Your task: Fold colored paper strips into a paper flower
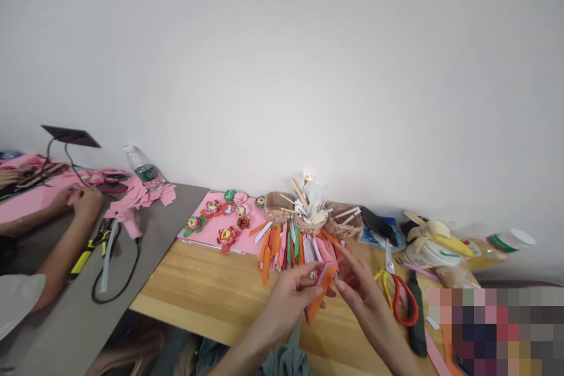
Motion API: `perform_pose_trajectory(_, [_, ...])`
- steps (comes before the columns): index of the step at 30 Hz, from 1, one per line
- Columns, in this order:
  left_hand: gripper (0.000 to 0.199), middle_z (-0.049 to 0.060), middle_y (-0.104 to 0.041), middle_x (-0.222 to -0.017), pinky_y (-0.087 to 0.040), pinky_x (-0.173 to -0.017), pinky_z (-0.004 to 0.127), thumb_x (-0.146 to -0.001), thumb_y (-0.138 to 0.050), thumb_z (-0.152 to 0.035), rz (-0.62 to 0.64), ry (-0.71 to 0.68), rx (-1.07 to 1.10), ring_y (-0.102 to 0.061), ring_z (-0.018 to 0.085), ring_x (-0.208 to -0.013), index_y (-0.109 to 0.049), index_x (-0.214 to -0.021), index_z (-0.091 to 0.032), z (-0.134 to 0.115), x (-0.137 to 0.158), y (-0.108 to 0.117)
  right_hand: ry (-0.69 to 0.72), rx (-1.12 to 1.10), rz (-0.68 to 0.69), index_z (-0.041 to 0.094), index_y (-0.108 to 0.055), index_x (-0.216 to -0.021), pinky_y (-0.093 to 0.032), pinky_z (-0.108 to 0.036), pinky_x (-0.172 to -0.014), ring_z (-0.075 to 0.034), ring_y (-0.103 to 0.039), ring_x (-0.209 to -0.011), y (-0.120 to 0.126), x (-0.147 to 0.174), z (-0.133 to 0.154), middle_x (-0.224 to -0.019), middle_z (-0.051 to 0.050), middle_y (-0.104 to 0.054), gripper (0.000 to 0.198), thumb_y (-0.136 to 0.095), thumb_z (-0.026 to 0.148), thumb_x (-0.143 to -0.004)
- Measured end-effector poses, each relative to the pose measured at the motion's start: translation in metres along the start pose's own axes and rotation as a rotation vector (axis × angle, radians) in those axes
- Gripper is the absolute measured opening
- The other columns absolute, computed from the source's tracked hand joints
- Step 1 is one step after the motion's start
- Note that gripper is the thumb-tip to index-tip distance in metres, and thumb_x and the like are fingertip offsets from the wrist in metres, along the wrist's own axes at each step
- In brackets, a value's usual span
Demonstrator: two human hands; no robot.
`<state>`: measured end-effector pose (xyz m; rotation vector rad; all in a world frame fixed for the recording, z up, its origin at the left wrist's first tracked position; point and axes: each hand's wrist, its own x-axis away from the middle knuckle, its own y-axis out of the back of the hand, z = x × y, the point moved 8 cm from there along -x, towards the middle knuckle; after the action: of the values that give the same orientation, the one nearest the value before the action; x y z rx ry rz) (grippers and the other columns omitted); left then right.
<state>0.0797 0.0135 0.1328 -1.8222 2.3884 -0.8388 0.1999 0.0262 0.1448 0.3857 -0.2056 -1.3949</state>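
Note:
My left hand pinches a folded orange paper strip with a pinkish edge, above the wooden table. Beside it, my right hand has its fingers apart, close to the strip's upper end; whether a fingertip touches it I cannot tell. Behind both hands lie many paper strips in orange, pink, white and green, fanned out. Several folded paper flowers rest on a pink sheet to the left.
Woven baskets with sticks stand by the wall. To the right are scissors, a dark-handled tool, a banana peel and a bottle. At the grey table, another person's hands work near a pink glue gun.

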Motion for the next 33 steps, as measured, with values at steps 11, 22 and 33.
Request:
perform_pose_trajectory(11, [0.032,0.007,-0.068,-0.095,-0.043,-0.066,0.024,-0.071,-0.061,-0.029,-0.113,-0.117,-0.234,-0.058,0.019,-0.085,-0.065,-0.101,-0.018,0.001,0.009,0.008,-0.27,-0.528,-0.125,0.016,-0.063,-0.083,-0.034,-0.021,-0.044,-0.009,-0.041,-0.045,-0.013,0.002,-0.033,-0.051,0.005,-0.046,0.033,-0.066,0.045,-0.068])
perform_pose_trajectory(22, [0.028,0.003,-0.066,-0.069,-0.039,-0.059,0.023,-0.074,-0.054,-0.03,-0.19,-0.108,-0.442,-0.05,0.013,-0.06,-0.07,-0.094,-0.02,0.034,-0.003,0.036,-0.275,-0.394,-0.074,0.017,-0.061,-0.073,-0.041,-0.025,-0.054,-0.014,-0.052,-0.055,-0.023,0.01,-0.052,-0.057,0.001,-0.056,0.03,-0.062,0.047,-0.07])
perform_pose_trajectory(33, [0.012,0.001,-0.063,-0.061,-0.039,-0.059,0.023,-0.064,-0.054,-0.018,-0.197,0.068,-0.643,-0.054,0.014,-0.06,-0.066,-0.064,-0.014,0.109,-0.018,0.092,-0.364,-0.31,0.021,0.014,-0.062,-0.069,-0.045,-0.028,-0.05,-0.016,-0.057,-0.048,-0.072,0.028,-0.127,-0.049,0.001,-0.058,0.046,-0.059,0.06,-0.064])
